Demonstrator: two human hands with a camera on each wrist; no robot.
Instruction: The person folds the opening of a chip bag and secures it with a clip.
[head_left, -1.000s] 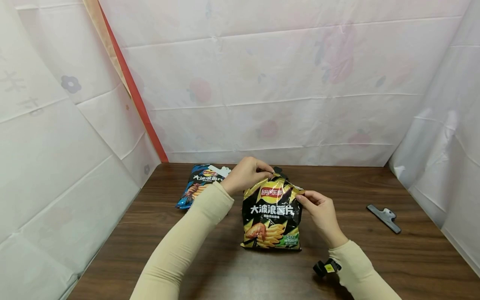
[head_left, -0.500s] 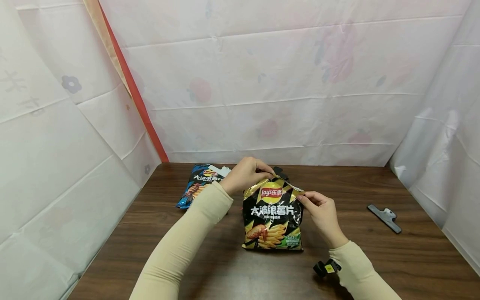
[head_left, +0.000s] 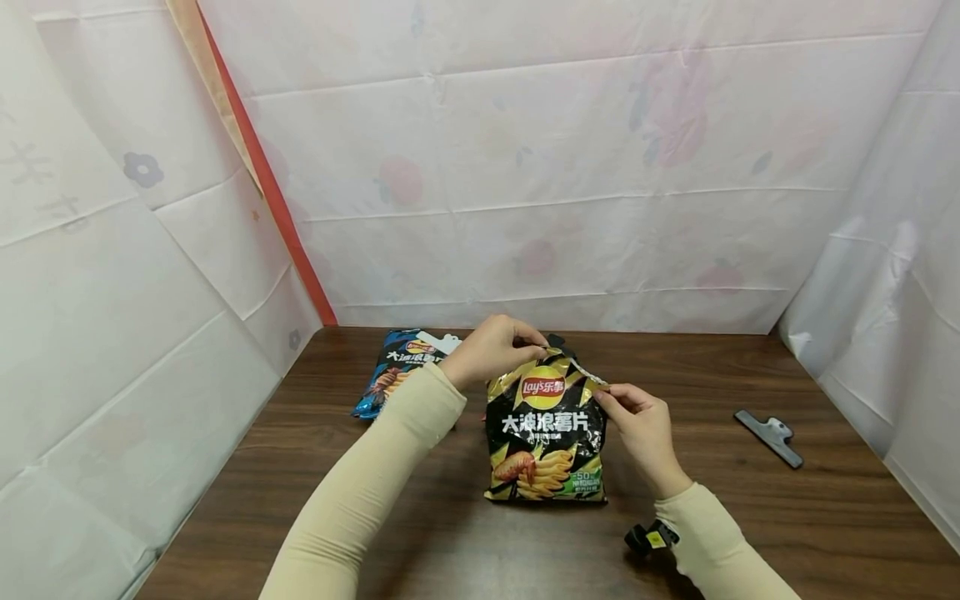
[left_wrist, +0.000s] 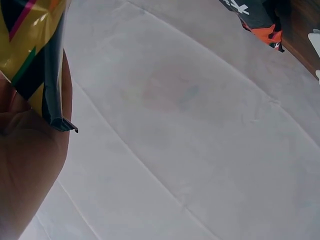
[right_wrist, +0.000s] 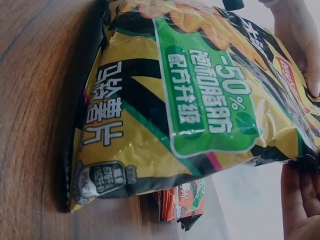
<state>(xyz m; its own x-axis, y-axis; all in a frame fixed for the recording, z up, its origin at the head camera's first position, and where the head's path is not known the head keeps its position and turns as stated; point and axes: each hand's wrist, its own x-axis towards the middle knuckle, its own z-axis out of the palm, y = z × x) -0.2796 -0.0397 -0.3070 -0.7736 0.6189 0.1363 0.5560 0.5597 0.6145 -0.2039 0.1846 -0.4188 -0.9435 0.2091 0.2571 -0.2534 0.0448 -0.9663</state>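
A black and gold Lay's chip bag (head_left: 543, 433) stands upright on the table, its printed front facing me. My left hand (head_left: 495, 350) pinches its top left corner between thumb and fingers. At the top right corner, my right hand (head_left: 641, 425) pinches the bag the same way. Between the two hands the top edge slopes down to the right, with a pale silvery strip showing along it. In the left wrist view, a gold and black corner of the chip bag (left_wrist: 35, 55) covers part of the left hand (left_wrist: 32, 165). The bag's lower side fills the right wrist view.
A blue chip bag (head_left: 390, 383) with a white clip (head_left: 438, 340) lies at the back left. Behind the held bag, a black clip (head_left: 557, 341) shows, and an orange chip bag (right_wrist: 185, 202) appears in the right wrist view. A grey clip (head_left: 770, 437) lies on the right.
The chip bag has shifted very slightly right, and the silvery strip along its top edge shows more than a second ago. Both hands keep their pinch almost in place.
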